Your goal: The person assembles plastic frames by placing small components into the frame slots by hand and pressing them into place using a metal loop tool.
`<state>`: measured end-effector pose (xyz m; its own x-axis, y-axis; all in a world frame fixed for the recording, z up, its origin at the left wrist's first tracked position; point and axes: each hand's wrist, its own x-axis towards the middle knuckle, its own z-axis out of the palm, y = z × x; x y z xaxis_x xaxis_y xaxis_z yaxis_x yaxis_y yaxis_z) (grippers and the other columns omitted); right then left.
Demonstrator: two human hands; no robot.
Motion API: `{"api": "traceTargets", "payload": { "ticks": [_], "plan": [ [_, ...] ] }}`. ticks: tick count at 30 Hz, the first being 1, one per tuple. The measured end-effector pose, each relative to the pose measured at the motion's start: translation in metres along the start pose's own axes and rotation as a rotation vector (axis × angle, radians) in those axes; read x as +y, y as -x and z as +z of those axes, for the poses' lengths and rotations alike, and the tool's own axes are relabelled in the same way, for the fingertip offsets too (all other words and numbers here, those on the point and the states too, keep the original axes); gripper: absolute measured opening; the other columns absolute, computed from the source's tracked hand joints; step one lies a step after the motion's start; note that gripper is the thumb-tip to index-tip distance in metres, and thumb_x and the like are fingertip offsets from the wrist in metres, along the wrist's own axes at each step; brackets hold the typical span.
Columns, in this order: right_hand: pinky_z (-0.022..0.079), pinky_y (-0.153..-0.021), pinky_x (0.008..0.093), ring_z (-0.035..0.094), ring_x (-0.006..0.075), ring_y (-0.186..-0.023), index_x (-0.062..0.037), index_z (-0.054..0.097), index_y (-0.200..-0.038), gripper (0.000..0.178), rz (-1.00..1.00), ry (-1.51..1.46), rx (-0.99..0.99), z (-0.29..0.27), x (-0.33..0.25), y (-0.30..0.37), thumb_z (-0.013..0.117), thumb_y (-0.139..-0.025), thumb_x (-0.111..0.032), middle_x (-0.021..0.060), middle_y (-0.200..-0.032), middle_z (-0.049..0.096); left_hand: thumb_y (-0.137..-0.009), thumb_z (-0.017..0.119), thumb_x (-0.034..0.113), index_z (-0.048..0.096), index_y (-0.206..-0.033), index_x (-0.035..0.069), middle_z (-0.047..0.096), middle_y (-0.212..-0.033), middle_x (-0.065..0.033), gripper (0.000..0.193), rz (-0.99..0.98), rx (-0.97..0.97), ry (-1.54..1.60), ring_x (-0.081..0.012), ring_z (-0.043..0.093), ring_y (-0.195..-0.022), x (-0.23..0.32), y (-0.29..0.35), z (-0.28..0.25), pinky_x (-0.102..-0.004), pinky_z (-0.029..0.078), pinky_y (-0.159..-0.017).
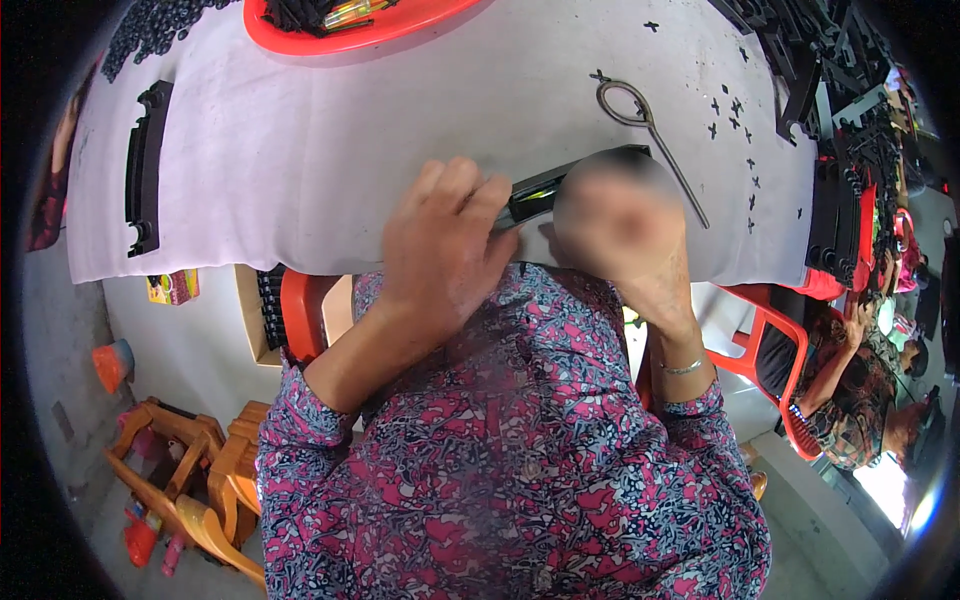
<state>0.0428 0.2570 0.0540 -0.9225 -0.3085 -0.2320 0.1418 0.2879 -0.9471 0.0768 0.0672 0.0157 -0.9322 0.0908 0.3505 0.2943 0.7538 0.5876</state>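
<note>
A long black plastic strip (543, 194) with a glossy face slants up to the right between my hands, close to the near edge of the table. My left hand (445, 245) is closed around its left end, knuckles up, and the fingertips are hidden. A small greyish part shows beside that thumb; its kind is unclear. Across the strip's right part lies my right hand (630, 225), closed on it, with the finger detail blurred. The strip's dark end shows just beyond this hand. A metal rod with a looped end (655, 130) lies on the cloth past my right hand.
A similar black strip (148, 168) lies at the left on the white-covered table (330, 150). A red tray (370, 40) with black pieces stands at the back. Small black crosses (735, 122) are scattered at right, near piled black parts (800, 60). A red chair (765, 335) stands at right.
</note>
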Motion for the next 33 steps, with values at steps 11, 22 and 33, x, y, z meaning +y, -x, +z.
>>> {"api": "traceTargets", "payload": {
  "ticks": [11,22,33],
  "plan": [
    [0.033,-0.05,0.0165,0.043,-0.001,-0.056,0.0026,0.057,-0.111,0.031,-0.317,-0.028,0.151,0.03,0.034,0.027,0.07,-0.083,0.006,-0.0066,-0.063,0.05,-0.056,0.08,0.004,0.064,-0.1,0.007,0.057,-0.09,-0.0081,0.047,0.027,0.029,0.024,-0.03,0.057,-0.083,0.003,0.003,-0.002,-0.0404,0.048,-0.067],
    [0.029,-0.047,0.0191,0.039,-0.0004,-0.053,0.0001,0.058,-0.096,0.019,-0.068,-0.207,0.132,0.024,0.024,0.021,0.072,-0.083,0.001,-0.0083,-0.059,0.045,-0.056,0.079,0.005,0.064,-0.101,0.01,0.055,-0.095,-0.0067,0.047,0.042,0.041,0.027,-0.0279,0.058,-0.086,0.006,0.003,0.0,-0.0395,0.049,-0.066],
    [0.04,-0.047,0.0384,0.05,0.0273,-0.045,0.0006,0.055,-0.065,0.032,-0.108,0.595,-0.101,0.006,-0.02,-0.018,0.071,-0.081,-0.023,0.015,-0.053,0.052,-0.065,0.075,0.016,0.061,-0.104,0.015,0.055,-0.097,-0.0034,0.041,0.105,-0.025,-0.058,-0.0253,0.057,-0.087,-0.003,-0.002,0.002,-0.0406,0.047,-0.069]
  ]
}}
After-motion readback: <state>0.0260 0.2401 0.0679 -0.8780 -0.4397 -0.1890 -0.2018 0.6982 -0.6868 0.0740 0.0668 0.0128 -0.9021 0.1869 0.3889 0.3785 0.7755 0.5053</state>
